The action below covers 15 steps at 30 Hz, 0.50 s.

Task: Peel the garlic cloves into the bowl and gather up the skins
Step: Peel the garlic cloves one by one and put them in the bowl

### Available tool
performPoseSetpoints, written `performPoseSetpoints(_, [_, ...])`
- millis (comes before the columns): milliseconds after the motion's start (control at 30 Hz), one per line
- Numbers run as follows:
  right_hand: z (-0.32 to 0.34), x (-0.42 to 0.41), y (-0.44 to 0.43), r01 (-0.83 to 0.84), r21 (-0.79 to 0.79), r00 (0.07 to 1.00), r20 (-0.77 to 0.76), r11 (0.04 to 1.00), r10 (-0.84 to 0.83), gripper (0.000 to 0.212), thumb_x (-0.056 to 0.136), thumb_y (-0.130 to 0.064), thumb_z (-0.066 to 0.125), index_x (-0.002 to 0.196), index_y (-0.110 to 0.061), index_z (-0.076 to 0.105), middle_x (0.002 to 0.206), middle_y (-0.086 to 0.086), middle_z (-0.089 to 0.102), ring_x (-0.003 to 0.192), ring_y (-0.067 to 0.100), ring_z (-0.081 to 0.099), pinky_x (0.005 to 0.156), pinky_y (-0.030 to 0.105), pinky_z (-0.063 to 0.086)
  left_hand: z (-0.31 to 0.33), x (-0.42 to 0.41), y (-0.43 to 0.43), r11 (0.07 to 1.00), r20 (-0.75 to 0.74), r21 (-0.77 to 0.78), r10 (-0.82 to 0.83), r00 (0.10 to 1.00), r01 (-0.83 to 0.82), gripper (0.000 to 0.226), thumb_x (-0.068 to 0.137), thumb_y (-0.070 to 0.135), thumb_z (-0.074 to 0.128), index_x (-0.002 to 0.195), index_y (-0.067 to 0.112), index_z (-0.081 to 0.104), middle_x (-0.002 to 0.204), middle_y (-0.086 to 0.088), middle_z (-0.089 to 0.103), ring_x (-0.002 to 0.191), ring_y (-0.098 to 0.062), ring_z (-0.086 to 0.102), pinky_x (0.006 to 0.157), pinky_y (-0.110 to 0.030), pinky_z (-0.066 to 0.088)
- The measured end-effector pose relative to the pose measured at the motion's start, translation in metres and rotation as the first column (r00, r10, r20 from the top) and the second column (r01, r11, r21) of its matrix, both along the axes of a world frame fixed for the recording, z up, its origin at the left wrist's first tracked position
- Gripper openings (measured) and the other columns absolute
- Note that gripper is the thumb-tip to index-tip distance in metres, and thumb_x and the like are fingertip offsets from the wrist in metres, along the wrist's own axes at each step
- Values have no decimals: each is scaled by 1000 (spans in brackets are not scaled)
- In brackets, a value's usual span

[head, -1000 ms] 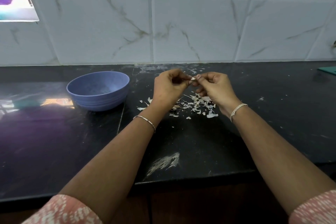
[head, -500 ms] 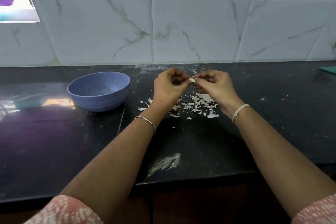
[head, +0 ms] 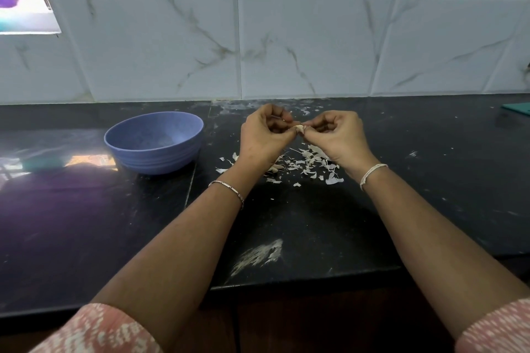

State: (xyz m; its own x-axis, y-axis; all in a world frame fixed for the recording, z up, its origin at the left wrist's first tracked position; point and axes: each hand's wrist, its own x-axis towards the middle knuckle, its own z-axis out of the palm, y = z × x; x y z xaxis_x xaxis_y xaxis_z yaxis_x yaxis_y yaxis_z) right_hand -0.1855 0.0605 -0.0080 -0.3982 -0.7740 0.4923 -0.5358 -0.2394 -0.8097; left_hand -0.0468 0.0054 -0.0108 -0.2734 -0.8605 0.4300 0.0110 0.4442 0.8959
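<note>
The left hand (head: 265, 135) and the right hand (head: 338, 135) are meeting above the dark surface (head: 315, 215), both with fingers curled, and between their fingertips they are pinching one small pale clove (head: 299, 128). The clove is hanging in the air between the two hands, clear of the surface, with the left thumb and the right fingertips touching it from either side. Under and just behind the hands the skins (head: 312, 160) are lying scattered in a loose white patch on the surface, partly hidden by the left wrist. The blue bowl (head: 155, 160) is standing upright to the left of the hands, apart from the skins; whether anything is lying in it cannot be told. A thin metal bracelet (head: 228, 188) is sitting on the left wrist and a white thread band (head: 371, 173) on the right. Pink patterned sleeves (head: 97, 329) are showing at the bottom corners. A pale smear (head: 258, 256) is marking the surface near its front edge. White marbled tiles (head: 286, 37) are rising behind the surface, and a green corner (head: 516, 109) is poking in at the far right.
</note>
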Motion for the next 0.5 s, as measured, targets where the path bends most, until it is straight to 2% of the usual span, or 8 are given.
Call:
performPoseSetpoints(67, [-1,0,1,-50,3,996,69,999,50,9,76,-9,81,77,-15,75,76,5,74,77,23,73,76,37,60,0,0,0,1000,-2,4,-1,1000,1,24,76,1,80,88,13,64,85,-7,74,83,-13,73,78,-26,58])
performPoseSetpoints(167, [-1,1,2,-84,8,984,158,996,82,10,75,-7,82,78,-11,74,78,8,74,76,19,71,77,33,60,1,1,0,1000,2,-3,-16,1000,16,22,77,2,79,87,16,66,82,-2,74,82,-10,73,79,-26,58])
performPoseSetpoints(367, [1,5,3,-156,1,932,333,988,146,10,76,3,78,79,-2,69,80,8,72,73,14,68,70,22,57,2,1,2,1000,16,-16,-3,1000,3,20,77,3,79,84,17,67,83,1,73,83,-13,72,77,-23,58])
performPoseSetpoints(500, [2,7,3,-200,-11,875,447,980,184,11,78,6,74,76,-2,67,80,7,73,68,14,68,69,23,59,2,2,2,1000,3,2,2,1000,-2,19,77,2,78,85,15,67,79,1,72,78,-11,70,76,-24,58])
